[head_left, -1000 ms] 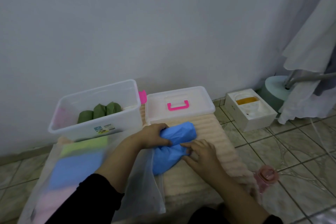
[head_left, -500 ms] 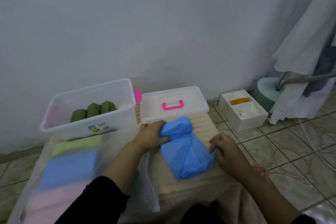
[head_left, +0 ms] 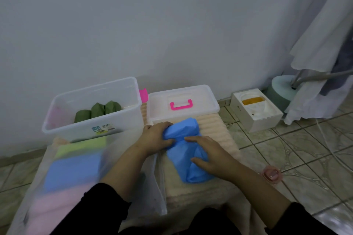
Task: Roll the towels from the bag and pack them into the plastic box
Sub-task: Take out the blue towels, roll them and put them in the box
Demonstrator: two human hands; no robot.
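Head view, one entry per item. Blue towel (head_left: 188, 150): lies lengthwise on the beige mat (head_left: 219, 131) in front of me, part rolled, its far end bunched into a thick knob and its near end loose and creased. My left hand (head_left: 155, 137): fingers and thumb curled round the far end, gripping it. My right hand (head_left: 207, 153): laid flat over the middle of the towel, fingers spread and nearly straight, pressing rather than grasping. Handling, by my judgement: soft, light, thin cloth with no stiffness of its own; it should slacken wherever pressure comes off, so the roll wants holding at both ends, with the palm bearing on the seam and the loose edge tucked under before lifting. Nothing fragile; a little slippery on itself where the folds lie smooth. Box (head_left: 91, 112): clear plastic, open, to my left and beyond the towel, against the wall; three green rolls (head_left: 97, 110) stand together inside, something pink blurred at its left end, room left beside them. Lid (head_left: 181, 105): clear, pink handle, lies flat just past the towel, touching the far edge of the mat. Bag (head_left: 76, 170): translucent, near left, just beside my left forearm; folded towels show through it in green, blue and pink, blurred. White carton (head_left: 256, 109): on the tiled floor to the right, well apart, not part of the work.
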